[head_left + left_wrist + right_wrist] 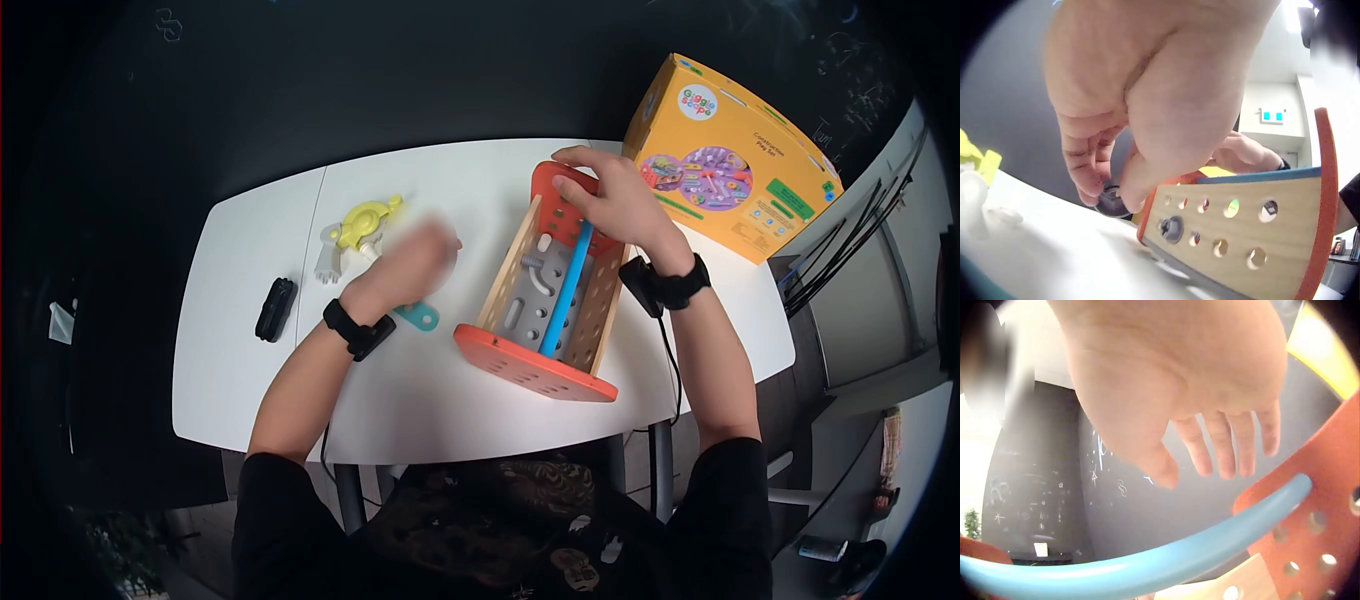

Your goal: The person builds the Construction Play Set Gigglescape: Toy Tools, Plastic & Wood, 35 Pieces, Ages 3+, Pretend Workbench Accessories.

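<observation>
My left hand (418,262) is over the table, left of the toy toolbox (537,370). In the left wrist view its thumb and fingertips pinch a dark grey round piece (1112,202), partly hidden by the fingers. A grey slotted toy screw (1172,229) sits in a hole of the wooden side wall. The toolbox has red end panels and a blue bar handle (567,290). My right hand (615,200) is at the top of the far red panel (547,178); in the right wrist view its fingers are extended and slightly spread.
Yellow toy parts (365,222) and a light grey piece (328,262) lie beyond my left hand, with a teal strip (420,317) below it. A black case (276,309) is at the left. The yellow play set box (740,150) stands at the back right.
</observation>
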The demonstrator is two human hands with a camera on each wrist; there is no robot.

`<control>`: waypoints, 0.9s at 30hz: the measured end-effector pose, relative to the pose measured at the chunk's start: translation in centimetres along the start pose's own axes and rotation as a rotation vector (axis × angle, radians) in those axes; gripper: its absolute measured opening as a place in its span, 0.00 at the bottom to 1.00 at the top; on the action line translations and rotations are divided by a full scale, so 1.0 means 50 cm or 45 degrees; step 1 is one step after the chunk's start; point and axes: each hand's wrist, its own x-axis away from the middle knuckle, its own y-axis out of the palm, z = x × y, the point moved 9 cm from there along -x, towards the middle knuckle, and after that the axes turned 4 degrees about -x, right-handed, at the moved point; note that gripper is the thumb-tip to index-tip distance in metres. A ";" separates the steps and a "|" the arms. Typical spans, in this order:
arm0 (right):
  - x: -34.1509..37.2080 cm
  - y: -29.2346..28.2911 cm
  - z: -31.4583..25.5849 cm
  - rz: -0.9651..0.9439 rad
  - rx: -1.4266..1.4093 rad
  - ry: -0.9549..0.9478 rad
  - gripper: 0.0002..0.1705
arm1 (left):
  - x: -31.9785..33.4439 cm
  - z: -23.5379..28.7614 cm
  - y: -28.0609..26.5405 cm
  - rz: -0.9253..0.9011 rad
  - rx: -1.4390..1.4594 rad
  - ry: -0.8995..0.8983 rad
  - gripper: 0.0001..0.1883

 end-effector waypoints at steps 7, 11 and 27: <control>0.053 0.010 -0.082 0.005 -0.226 -0.059 0.22 | -0.023 0.101 -0.135 0.342 0.416 0.060 0.13; 0.064 0.034 -0.094 -0.076 -0.641 0.006 0.23 | -0.021 0.156 -0.199 0.631 0.436 0.240 0.11; 0.066 0.013 -0.092 0.078 -1.099 0.181 0.20 | -0.048 0.221 -0.221 0.836 0.320 0.537 0.12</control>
